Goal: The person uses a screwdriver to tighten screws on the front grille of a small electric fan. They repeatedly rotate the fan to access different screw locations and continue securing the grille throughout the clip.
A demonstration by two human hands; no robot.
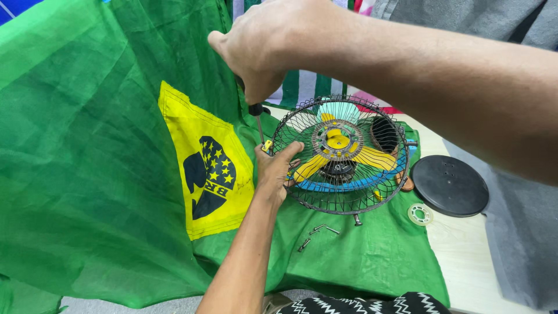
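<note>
A small fan [343,154] with a dark wire cage and yellow blades lies on a green cloth [87,163]. My left hand [274,168] grips the cage's left rim, thumb and fingers on the wires. My right hand [261,49] reaches in from the upper right and holds a screwdriver [257,119] upright, its black handle mostly hidden in the fist. The thin shaft points down to a yellow clip [267,146] on the cage rim just above my left hand.
Several loose screws [317,232] lie on the cloth in front of the fan. A black round base plate [449,186] and a small clear ring [419,214] sit on the pale tabletop at right. The cloth has a yellow patch [203,160].
</note>
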